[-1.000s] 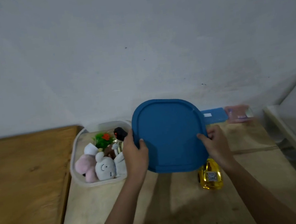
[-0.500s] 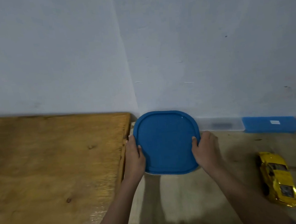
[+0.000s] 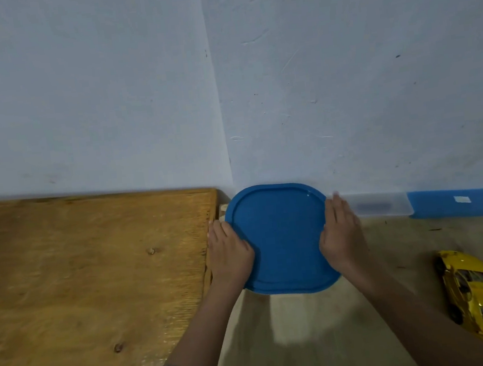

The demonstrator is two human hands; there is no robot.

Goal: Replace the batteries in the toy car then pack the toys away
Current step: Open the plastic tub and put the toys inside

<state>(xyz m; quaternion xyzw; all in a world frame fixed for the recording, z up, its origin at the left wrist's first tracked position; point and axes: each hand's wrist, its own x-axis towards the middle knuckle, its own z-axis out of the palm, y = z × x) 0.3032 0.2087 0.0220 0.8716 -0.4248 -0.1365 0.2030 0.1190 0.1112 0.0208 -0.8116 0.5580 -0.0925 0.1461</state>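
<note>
The left hand (image 3: 229, 252) and right hand (image 3: 340, 232) press flat on the blue lid (image 3: 282, 238). The yellow toy car (image 3: 476, 298) lies right, nearer the right hand.

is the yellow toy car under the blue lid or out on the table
Out: the shiny yellow toy car lies on the pale wooden table, apart from the blue plastic lid to its left.

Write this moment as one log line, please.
left hand: on left edge of blue lid | right hand: flat on its right edge | toy car: on table, right of lid, not packed
</note>
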